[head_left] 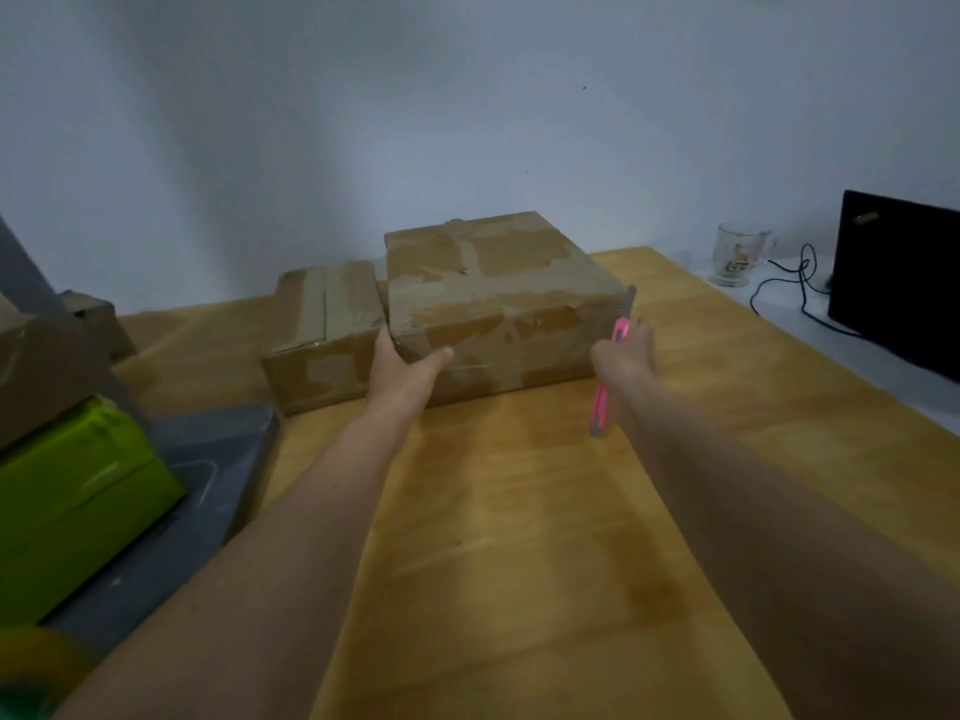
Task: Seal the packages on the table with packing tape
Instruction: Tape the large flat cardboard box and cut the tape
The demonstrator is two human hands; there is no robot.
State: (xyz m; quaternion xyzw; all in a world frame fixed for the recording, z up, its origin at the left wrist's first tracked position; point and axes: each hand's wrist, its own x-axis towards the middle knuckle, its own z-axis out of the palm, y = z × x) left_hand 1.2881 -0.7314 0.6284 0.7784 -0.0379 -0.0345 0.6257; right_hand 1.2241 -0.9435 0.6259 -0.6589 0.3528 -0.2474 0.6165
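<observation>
A: Quick, where's the pkg vs the hands?

B: Big box [498, 304] sits straight ahead at the far side of the counter [519, 537], both arms stretched fwd to reach it. Long axis runs roughly left-right across the view, near face toward the person. Smaller box [324, 335] is touching it on the left.

A: Which hand's closer?

B: Left hand [402, 368] is already on it. Fingers spread, thumb out along the near face, fingertips at the near-left corner, right at the seam between the two boxes. Right hand [623, 356] is at the near-right corner, fingers curled round a pink box cutter [605, 376], blade end pointing up by the corner edge. Can't tell if that hand itself touches the cardboard.

A: So the hands bracket it?

B: Yep, one per near corner. My guess: next move is drawing the box toward the body, or steadying it; the left does the work since the right is busy w/ the cutter.

A: Tape?

B: Old-looking tape patches on the top and front of both boxes. A yellowish tape roll [36, 662], blurry, sits at the bottom-left, near the left elbow, well apart from the boxes. Prob. needs fetching before any sealing.

A: Risk?

B: Exposed blade near the box edge, imo.
</observation>
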